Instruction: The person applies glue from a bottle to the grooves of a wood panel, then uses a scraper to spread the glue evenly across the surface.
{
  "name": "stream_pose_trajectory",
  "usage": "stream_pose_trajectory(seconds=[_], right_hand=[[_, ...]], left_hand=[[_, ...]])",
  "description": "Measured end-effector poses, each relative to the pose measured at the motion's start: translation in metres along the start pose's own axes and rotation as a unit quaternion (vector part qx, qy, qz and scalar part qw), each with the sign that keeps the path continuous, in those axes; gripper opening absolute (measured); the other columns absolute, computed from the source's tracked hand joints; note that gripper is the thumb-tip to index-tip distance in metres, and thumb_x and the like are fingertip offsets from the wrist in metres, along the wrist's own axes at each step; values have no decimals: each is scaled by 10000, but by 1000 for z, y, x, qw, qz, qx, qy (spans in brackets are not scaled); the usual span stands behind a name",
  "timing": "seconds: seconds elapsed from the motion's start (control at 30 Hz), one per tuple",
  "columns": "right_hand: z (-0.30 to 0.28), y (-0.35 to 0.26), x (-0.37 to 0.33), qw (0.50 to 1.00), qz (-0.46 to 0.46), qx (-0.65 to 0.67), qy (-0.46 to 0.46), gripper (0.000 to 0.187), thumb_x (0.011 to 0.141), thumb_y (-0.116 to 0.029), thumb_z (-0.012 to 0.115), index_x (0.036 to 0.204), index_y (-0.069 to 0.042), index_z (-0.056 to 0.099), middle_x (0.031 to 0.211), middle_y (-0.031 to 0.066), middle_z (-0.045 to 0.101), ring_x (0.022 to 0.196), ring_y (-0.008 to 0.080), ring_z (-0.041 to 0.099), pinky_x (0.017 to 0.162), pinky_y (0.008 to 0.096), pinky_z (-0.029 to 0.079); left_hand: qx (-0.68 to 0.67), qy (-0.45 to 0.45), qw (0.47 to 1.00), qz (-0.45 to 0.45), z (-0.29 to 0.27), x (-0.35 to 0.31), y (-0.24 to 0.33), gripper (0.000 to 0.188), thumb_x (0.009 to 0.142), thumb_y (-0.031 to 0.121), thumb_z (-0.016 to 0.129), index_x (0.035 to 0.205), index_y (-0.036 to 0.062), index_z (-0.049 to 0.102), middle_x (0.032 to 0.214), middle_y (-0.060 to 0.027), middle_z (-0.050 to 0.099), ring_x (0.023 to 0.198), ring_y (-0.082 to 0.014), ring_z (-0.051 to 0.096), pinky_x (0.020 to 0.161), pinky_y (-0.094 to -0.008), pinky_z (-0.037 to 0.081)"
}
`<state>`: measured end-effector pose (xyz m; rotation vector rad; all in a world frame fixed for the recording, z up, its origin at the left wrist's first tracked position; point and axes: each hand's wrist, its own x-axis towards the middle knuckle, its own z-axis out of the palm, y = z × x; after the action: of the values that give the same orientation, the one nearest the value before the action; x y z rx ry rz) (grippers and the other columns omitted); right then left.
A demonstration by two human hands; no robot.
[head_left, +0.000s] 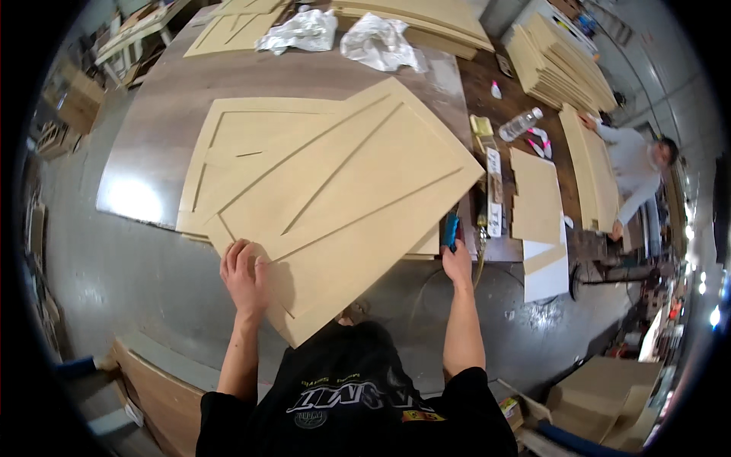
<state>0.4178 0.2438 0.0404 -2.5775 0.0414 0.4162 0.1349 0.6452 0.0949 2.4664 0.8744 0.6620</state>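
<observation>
A pale grooved board [365, 183] lies aslant on the table, its near corner jutting over the edge toward my body. My left hand [245, 276] is closed on its left near edge, fingers curled over the top face. Beneath it, a second grooved board [204, 164] shows at the left. My right hand [458, 265] is wrapped round a blue-handled tool [451, 231] beside the upper board's right edge. The tool's working end is partly hidden, so its kind cannot be made out.
Two crumpled white plastic pieces [377, 42] lie on the brown table [152, 145]. To the right are a clear bottle [521, 124], a cut board [535, 194] and a stack of boards [552, 68]. A co-worker [636, 164] holds another board [590, 171] there.
</observation>
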Motion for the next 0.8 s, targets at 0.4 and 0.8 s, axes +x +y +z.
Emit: stream_pose_trajectory(seconds=[0.4, 0.8], right_hand=[[24, 45, -127, 775, 34, 631, 21, 224, 993, -173, 575, 1194, -76, 580, 827, 12, 552, 677, 130, 516, 696, 278, 471], [39, -148, -220, 935, -327, 120, -68, 376, 961, -135, 641, 1335, -112, 662, 1031, 93, 667, 910, 221, 663, 833, 328, 537]], left_hand=[[24, 29, 998, 51, 6, -3, -17, 320, 926, 202, 682, 1225, 90, 660, 1359, -126, 607, 1323, -337, 507, 1122, -484, 348], [67, 20, 995, 70, -4, 64, -69, 325, 942, 248, 657, 1248, 141, 643, 1377, -120, 584, 1346, -342, 473, 1155, -489, 310]])
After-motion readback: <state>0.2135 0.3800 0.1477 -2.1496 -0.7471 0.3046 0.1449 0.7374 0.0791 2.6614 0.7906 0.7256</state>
